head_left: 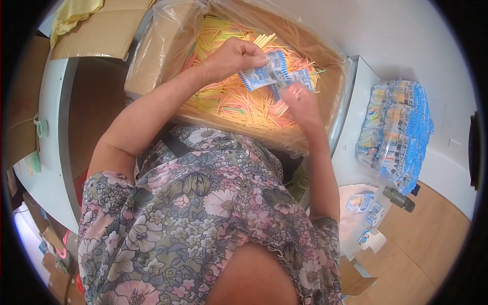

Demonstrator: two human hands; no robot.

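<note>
My left hand (238,57) is closed, pinching the top of a small clear plastic packet (263,76) with blue and white print. A second blue-and-white packet (301,77) shows just right of the first, beside the fingertips of my right hand (301,104). That hand is blurred, with its fingers drawn together; thin sticks show around them, but what it grips cannot be made out. Below both hands lies a heap of thin coloured sticks (234,104), yellow, orange, pink and a few green. A small bundle of pale yellow sticks (265,39) points up behind my left fingers.
The sticks fill a cardboard box (161,63) lined with clear plastic. To the right, a large clear bag of packed packets (391,129) stands on a white surface. Several loose packets (360,202) lie on a pink cloth (351,229). A white table (55,117) is at the left.
</note>
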